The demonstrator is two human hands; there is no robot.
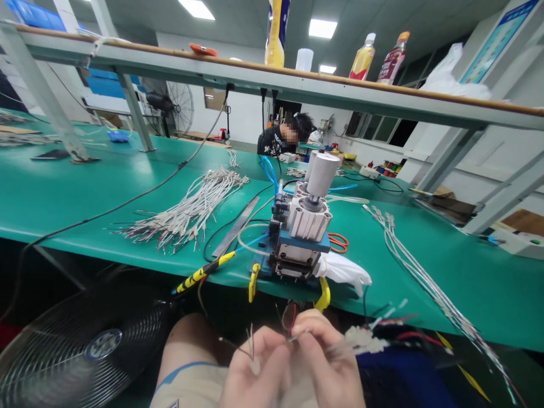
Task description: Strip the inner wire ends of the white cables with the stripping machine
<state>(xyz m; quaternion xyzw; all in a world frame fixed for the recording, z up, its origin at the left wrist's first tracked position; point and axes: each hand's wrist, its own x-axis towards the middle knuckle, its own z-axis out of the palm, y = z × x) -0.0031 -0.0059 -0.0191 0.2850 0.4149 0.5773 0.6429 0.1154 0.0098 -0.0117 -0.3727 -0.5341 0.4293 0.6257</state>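
Observation:
Both hands are close together above my lap, below the bench's front edge. My left hand (259, 368) pinches thin wires (251, 343), with dark and red strands sticking out past the fingers. The fingertips of my right hand (325, 360) are closed on the red and white wire ends (292, 326), touching the left fingertips. A bunch of white cables with pale connectors (365, 340) extends to the right from behind my right hand, blurred. Just beyond stands a pneumatic press (301, 226) with metal cylinders, fixed at the bench edge by yellow-handled clamps (254, 282).
A pile of white cables (191, 209) lies left on the green bench (97, 187), beside a steel ruler (236, 226). More cables (420, 277) hang over the right edge. A black fan (102, 345) stands low left. An overhead shelf (238, 76) holds bottles. Another person (280, 136) sits beyond.

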